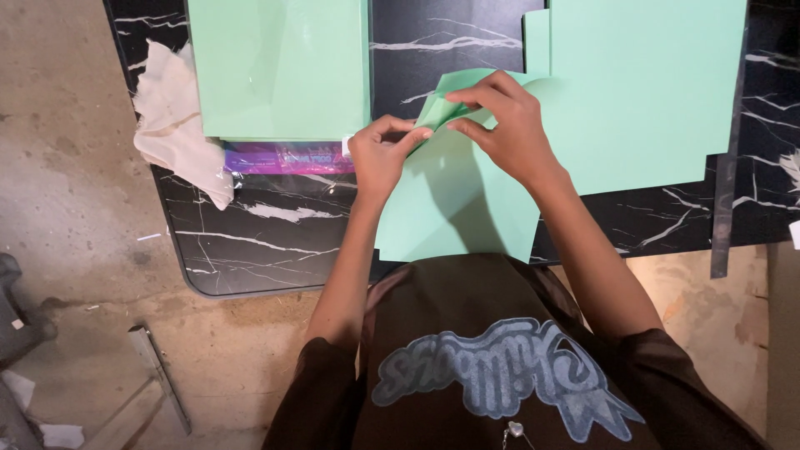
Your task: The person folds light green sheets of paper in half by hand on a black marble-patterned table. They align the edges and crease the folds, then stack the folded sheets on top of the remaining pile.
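Both hands pinch one mint-green paper sheet (454, 200) lying on the black marbled table (275, 242): left hand (379, 154) grips the folded corner, right hand (508, 125) presses the flap down, steadying the crease. Beyond the left hand lies a purple packet (283, 157) under a green paper stack (279, 67).

Only one view here: a head-worn cam looking nearly straight down, close above the left hand (379, 154) and right hand (504, 125), with the black marble table (275, 237) under them and floor off to their left.
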